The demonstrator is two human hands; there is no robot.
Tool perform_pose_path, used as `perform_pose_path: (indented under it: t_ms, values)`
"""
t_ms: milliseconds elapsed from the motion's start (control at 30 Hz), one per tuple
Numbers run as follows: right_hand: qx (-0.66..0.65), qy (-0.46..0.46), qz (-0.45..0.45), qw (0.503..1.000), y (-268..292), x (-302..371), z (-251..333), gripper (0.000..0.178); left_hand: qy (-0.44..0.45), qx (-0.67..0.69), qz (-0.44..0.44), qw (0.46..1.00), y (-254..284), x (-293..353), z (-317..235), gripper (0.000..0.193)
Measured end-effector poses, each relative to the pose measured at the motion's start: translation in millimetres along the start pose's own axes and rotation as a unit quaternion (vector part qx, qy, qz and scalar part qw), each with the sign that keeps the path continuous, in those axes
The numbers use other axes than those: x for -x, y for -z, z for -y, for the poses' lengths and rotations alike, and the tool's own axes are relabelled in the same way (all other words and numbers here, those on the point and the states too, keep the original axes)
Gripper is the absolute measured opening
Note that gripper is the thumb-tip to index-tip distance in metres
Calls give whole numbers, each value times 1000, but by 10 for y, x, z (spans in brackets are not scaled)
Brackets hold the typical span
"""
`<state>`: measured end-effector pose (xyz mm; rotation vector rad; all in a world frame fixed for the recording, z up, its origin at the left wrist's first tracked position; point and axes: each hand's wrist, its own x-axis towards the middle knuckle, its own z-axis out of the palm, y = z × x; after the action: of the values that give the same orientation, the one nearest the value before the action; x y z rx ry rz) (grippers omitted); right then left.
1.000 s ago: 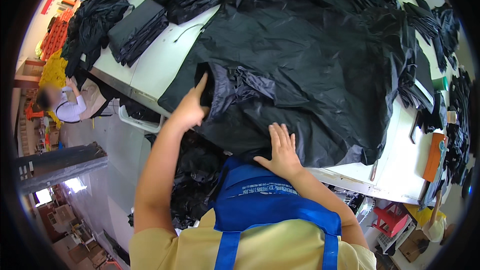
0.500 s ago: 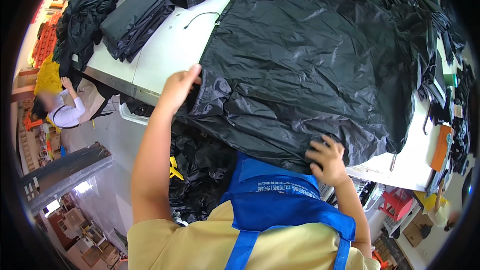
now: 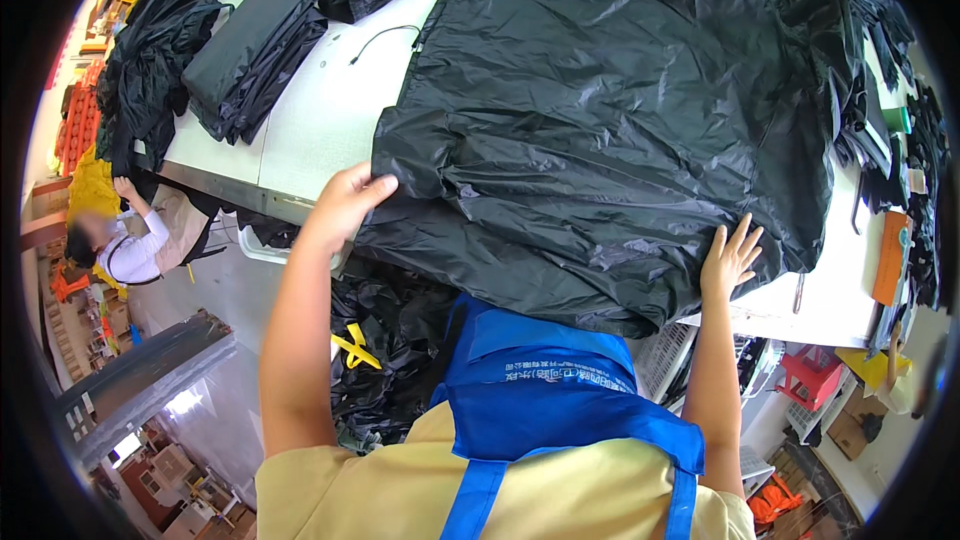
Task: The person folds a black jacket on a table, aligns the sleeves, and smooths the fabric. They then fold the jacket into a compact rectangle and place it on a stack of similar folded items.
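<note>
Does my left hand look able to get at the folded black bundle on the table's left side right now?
Probably yes: your left hand touches the large black fabric at its left edge, and only white tabletop seems to lie between that hand and the folded black bundle.

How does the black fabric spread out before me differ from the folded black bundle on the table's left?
The black fabric is spread wide, whereas the folded bundle is compact. The fabric is heavily wrinkled; the bundle's top is smoother. Your left hand touches the fabric; no hand touches the bundle. Both are black and rest on the white table.
</note>
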<state>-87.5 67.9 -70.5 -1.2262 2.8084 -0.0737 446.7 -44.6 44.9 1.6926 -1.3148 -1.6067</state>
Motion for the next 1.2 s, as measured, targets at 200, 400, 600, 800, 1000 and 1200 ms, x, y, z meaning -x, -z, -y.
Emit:
perform_pose_path:
  t_ms: [200, 400, 600, 800, 1000, 1200]
  values:
    - [80, 4, 20, 997, 85, -18, 7, 67, -102, -122, -139, 977, 60, -82, 647, 31]
    - [-193, 342, -54, 918, 547, 422, -104, 87, -111, -159, -65, 979, -120, 183, 554, 77]
    - [-129, 423, 74, 894, 785, 1409, -135, 48, -121, -242, -56, 961, -205, 171, 474, 77]
    - [-110, 334, 58, 934, 774, 1380, -449, 44, -175, -120, -97, 972, -158, 77, 643, 70]
    - [-50, 501, 11, 864, 733, 1484, -680, 83, -27, 86, -13, 996, -118, 401, -32, 47]
    - [-79, 567, -13, 820, 631, 1396, -633, 53, -22, 221, 61, 973, -50, 540, -385, 38]
